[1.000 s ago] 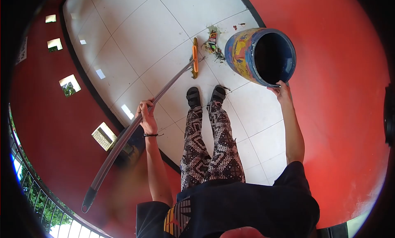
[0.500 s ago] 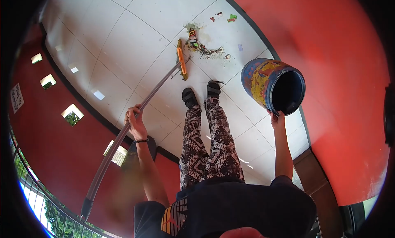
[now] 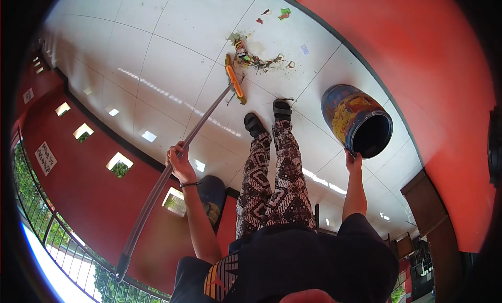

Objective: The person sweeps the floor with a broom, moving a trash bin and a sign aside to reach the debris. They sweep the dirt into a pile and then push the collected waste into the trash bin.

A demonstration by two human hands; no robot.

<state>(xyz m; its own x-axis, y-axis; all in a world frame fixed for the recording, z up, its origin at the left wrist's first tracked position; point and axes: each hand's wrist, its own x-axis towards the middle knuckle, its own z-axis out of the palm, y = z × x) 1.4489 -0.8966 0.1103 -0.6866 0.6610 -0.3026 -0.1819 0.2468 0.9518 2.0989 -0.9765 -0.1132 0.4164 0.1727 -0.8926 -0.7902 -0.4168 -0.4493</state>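
My left hand (image 3: 181,164) is wrapped round the long handle of a broom (image 3: 209,112), whose orange head (image 3: 235,79) rests on the tiled floor. Just beyond the head lies a pile of litter (image 3: 256,61) with leaves, wrappers and dirt. With my right hand (image 3: 353,160) I grip the near rim of a blue barrel (image 3: 346,114) with worn yellow and red paint. The barrel is tilted, its dark round mouth facing me. What is inside it is too dark to make out.
Green and red scraps (image 3: 284,13) and a pale blue slip (image 3: 305,49) lie farther off on the floor. A red wall (image 3: 413,57) stands on the right. On the left runs a low red wall (image 3: 94,151) with square holes. Another dark barrel (image 3: 211,196) stands beside it.
The view has turned and swung, so the walls and floor shift in it. Both hands keep their holds on the broom and the barrel. The broom head stays by the litter.
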